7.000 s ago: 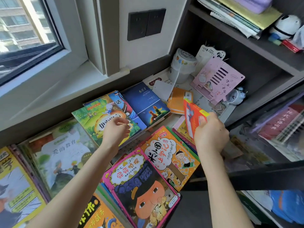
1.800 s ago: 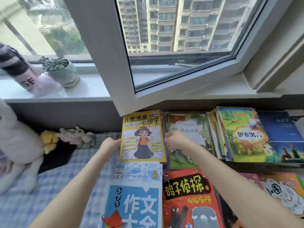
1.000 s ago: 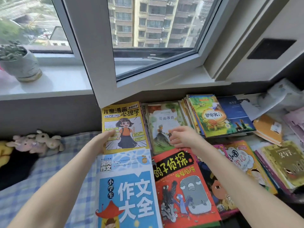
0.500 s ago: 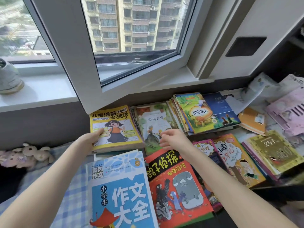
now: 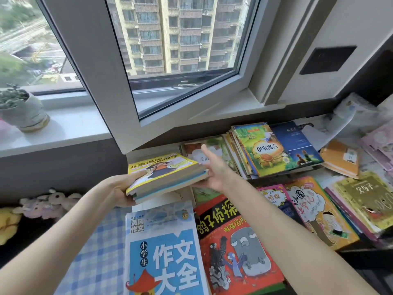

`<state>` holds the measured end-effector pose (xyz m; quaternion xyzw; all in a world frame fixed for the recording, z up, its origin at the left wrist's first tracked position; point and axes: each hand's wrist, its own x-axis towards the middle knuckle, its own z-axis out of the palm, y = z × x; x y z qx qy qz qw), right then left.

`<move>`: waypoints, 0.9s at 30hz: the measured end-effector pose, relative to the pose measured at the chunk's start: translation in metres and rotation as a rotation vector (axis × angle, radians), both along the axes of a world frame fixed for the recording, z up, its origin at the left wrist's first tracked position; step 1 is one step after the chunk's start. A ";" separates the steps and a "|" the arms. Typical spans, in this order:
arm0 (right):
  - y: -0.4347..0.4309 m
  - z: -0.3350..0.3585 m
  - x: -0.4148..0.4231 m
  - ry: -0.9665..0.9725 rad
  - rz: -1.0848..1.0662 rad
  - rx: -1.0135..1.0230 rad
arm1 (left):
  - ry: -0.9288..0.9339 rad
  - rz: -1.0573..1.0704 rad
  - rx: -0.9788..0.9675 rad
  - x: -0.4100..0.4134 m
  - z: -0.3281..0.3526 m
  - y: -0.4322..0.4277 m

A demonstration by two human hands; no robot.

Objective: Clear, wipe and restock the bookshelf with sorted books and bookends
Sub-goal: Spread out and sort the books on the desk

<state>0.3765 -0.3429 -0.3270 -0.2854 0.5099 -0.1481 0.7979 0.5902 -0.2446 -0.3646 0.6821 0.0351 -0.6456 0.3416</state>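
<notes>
The yellow-topped stack of books (image 5: 168,175) sits raised and tilted between both hands, left hand (image 5: 124,188) gripping its near corner, right hand (image 5: 214,173) propping the other end with straight fingers, above the blue book (image 5: 165,252) and red book (image 5: 234,241) lying beneath the wrists.

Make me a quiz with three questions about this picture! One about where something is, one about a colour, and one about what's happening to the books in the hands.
1. Where is the plant pot?
A. on the windowsill
B. on a chair
C. inside a box

2. What colour is the top book of the stack of books?
A. purple
B. yellow
C. black

3. The stack of books is:
A. standing upright on a shelf
B. under a pillow
C. held up by both hands

Answers:
1 A, it sits by the glass.
2 B, its cover is yellow.
3 C, the left hand grips one corner and the right hand supports the other end.
</notes>
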 end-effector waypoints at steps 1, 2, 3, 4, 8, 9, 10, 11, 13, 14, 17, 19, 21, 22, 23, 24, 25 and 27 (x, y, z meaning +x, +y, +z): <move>0.000 0.000 -0.003 0.025 0.033 -0.029 | -0.007 -0.006 0.002 -0.002 0.001 0.002; 0.001 0.000 -0.006 0.051 0.062 -0.051 | -0.002 -0.001 0.000 -0.005 0.003 0.003; 0.001 -0.001 -0.009 0.071 0.100 -0.058 | -0.013 -0.003 0.002 -0.006 0.003 0.004; 0.001 -0.002 -0.013 0.081 0.140 -0.059 | -0.023 -0.013 0.002 -0.008 0.003 0.004; -0.001 0.001 -0.024 0.115 0.201 -0.048 | -0.054 -0.078 -0.028 -0.013 0.017 0.006; -0.001 0.000 -0.026 0.110 0.206 -0.043 | -0.061 -0.090 -0.040 -0.014 0.023 0.008; 0.000 0.003 -0.028 0.089 0.224 -0.028 | -0.060 -0.103 -0.054 -0.016 0.029 0.009; 0.001 0.003 -0.029 0.066 0.236 -0.021 | -0.059 -0.121 -0.068 -0.018 0.036 0.011; 0.005 0.009 -0.031 0.054 0.250 -0.051 | -0.059 -0.181 -0.108 -0.024 0.048 0.014; 0.008 0.012 -0.032 0.076 0.232 -0.092 | -0.066 -0.213 -0.128 -0.029 0.055 0.016; 0.020 0.018 -0.042 0.087 0.160 -0.150 | -0.126 -0.333 -0.205 -0.045 0.072 0.023; 0.026 0.016 -0.056 0.076 0.086 -0.177 | -0.216 -0.421 -0.277 -0.055 0.075 0.027; 0.036 0.019 -0.075 0.058 -0.013 -0.261 | -0.285 -0.501 -0.354 -0.067 0.075 0.032; 0.041 0.022 -0.085 0.041 -0.062 -0.312 | -0.308 -0.539 -0.403 -0.074 0.075 0.035; 0.047 0.025 -0.098 0.029 -0.115 -0.372 | -0.323 -0.578 -0.460 -0.083 0.075 0.037; 0.052 0.029 -0.107 0.012 -0.163 -0.427 | -0.331 -0.598 -0.509 -0.091 0.073 0.040; 0.057 0.033 -0.116 0.004 -0.190 -0.489 | -0.331 -0.601 -0.551 -0.098 0.073 0.040; 0.065 0.041 -0.134 0.014 -0.207 -0.628 | -0.308 -0.555 -0.642 -0.114 0.072 0.036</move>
